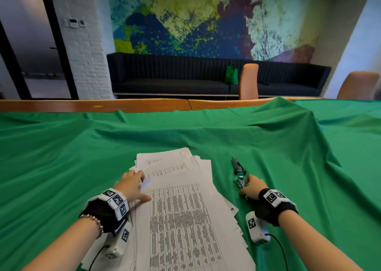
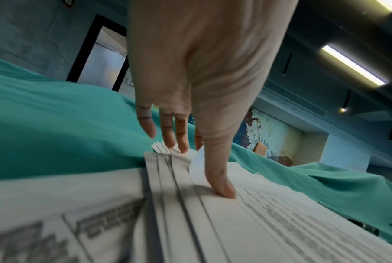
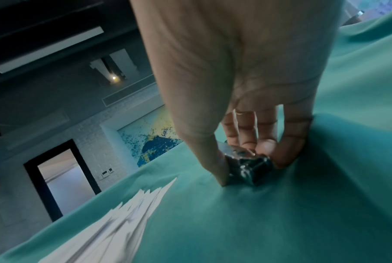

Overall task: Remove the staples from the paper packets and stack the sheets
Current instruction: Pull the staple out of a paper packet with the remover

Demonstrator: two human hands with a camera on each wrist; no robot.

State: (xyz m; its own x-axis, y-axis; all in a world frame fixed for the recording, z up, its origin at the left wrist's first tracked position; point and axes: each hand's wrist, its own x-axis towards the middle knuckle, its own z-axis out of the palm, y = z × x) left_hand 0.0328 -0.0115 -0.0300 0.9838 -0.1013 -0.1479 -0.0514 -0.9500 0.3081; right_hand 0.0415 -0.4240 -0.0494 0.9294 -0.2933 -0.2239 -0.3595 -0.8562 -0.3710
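Observation:
A loose pile of printed sheets (image 1: 185, 219) lies on the green cloth in front of me, its edges fanned out unevenly. My left hand (image 1: 145, 186) rests on the pile's upper left corner. The thumb (image 2: 224, 190) presses on the top sheet, and straight fingers (image 2: 181, 142) touch the far edges. A corner of the top sheet (image 2: 197, 163) curls up beside the thumb. To the right of the pile, a black and metal staple tool (image 1: 239, 171) lies on the cloth. My right hand (image 1: 245, 186) pinches its near end (image 3: 246, 163) between thumb and curled fingers.
The green cloth (image 1: 82, 157) covers the table in wrinkles and rises in a fold at the back right. A bare wooden table edge (image 1: 92, 105) runs behind it. Two tan chairs (image 1: 248, 81) and a dark sofa stand beyond. A small dark speck (image 1: 232, 208) sits on the pile's right edge.

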